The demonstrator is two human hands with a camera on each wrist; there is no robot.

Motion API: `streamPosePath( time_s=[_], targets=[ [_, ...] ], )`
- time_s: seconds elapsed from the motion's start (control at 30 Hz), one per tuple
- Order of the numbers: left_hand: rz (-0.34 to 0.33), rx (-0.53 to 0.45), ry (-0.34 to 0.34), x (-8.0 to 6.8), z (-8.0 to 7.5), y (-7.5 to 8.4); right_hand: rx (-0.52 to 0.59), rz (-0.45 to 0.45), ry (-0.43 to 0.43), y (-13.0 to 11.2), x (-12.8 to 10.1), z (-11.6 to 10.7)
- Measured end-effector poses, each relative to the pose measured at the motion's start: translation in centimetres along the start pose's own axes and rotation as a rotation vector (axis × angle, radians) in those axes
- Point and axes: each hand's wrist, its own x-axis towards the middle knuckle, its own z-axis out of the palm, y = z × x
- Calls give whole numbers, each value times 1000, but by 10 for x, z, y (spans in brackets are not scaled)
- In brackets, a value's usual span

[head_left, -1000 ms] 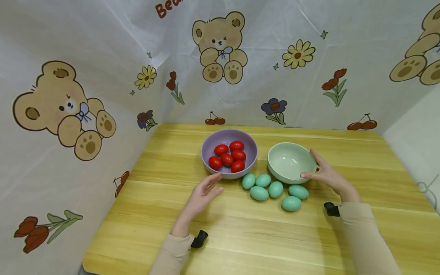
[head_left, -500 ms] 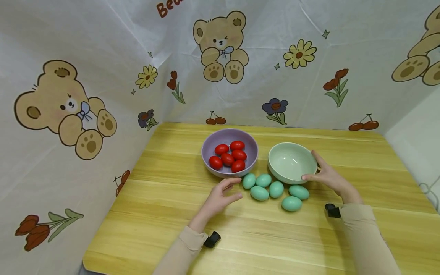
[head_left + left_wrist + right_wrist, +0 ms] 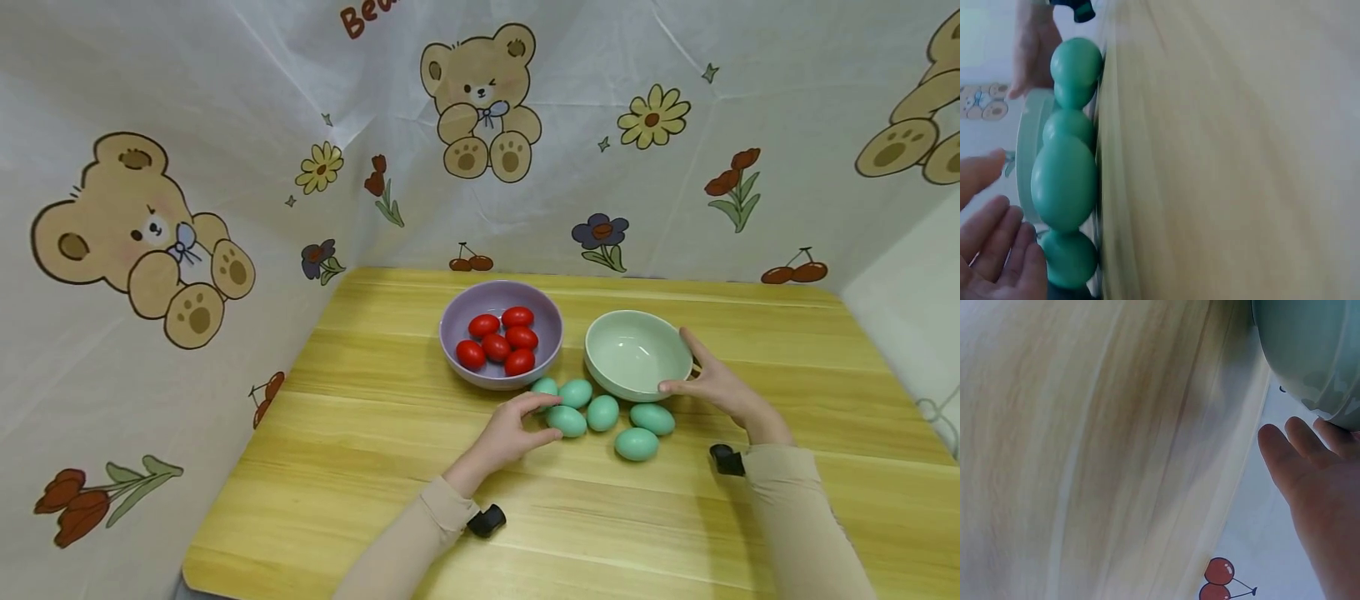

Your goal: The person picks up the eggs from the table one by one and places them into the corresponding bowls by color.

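In the head view, my left hand [image 3: 510,432] reaches to the near left of a loose cluster of several mint-green eggs [image 3: 603,413]. Its thumb and fingers are spread beside the nearest left egg [image 3: 568,422], and partly cover the egg [image 3: 544,387] behind. In the left wrist view a gap separates the thumb from the fingers [image 3: 1013,244], with no egg between them. My right hand [image 3: 723,393] holds the right side of a pale green bowl [image 3: 617,385], thumb and index finger at its rim. Other right fingers [image 3: 1280,450] lie by the bowl's outer wall in the right wrist view.
A purple bowl [image 3: 452,352] with several red eggs [image 3: 495,347] stands left of the green bowl. Both bowls rest on a wooden table [image 3: 352,417]. A white cloth printed with bears [image 3: 487,108] hangs behind and along the left.
My left hand has moved right, from in front of the purple bowl to the green eggs. The right hand has stayed at the green bowl; bowls and eggs have not visibly moved.
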Motion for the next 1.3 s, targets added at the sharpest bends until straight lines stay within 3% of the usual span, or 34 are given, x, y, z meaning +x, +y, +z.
streamPosePath(
  time_s=[0.13, 0.27, 0.9, 1.3],
  targets=[
    [28, 221, -18, 4, 8, 3, -3, 4, -1, 0, 0, 0],
    [31, 306, -31, 6, 13, 4, -3, -1, -4, 1, 0, -1],
    [8, 399, -70, 7, 24, 4, -6, 19, 0, 1, -1, 0],
    [-30, 351, -87, 5, 25, 6, -23, 19, -1, 2, -1, -1]
  ],
)
